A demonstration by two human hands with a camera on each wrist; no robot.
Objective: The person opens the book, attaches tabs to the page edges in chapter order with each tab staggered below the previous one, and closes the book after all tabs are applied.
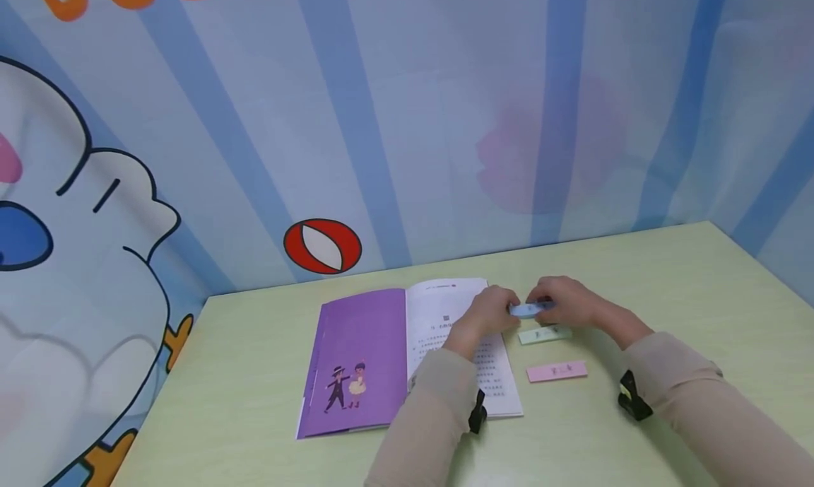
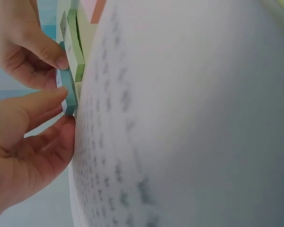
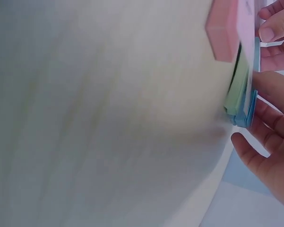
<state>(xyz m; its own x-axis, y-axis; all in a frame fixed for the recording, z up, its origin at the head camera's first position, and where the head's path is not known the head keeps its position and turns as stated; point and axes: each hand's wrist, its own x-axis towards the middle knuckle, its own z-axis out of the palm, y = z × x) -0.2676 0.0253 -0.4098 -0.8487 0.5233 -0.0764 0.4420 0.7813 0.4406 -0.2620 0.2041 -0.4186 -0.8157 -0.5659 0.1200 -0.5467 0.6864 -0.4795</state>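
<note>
Three pads are counted: one blue pad [image 1: 526, 310], one green pad [image 1: 540, 336] and one pink pad [image 1: 557, 372]. Two hands are present. The left hand [image 1: 492, 310] has thumb and fingers clamped on the blue pad's left end; the right hand [image 1: 566, 302] pinches its right end. The blue pad is at the row's far end, close to the green pad; the pink pad lies apart, nearest the person. Handwriting marks the green and pink pads. One book [image 1: 362, 338] lies spread left of the pads, purple on its left side, printed text on its right. Two beige sleeves each have one black fitting near the cuff. The surface is one pale yellow-green table [image 1: 248, 374]. Behind stands a blue-striped backdrop [image 1: 432, 119] bearing one red-and-white ball, one white cartoon figure and orange lettering.
</note>
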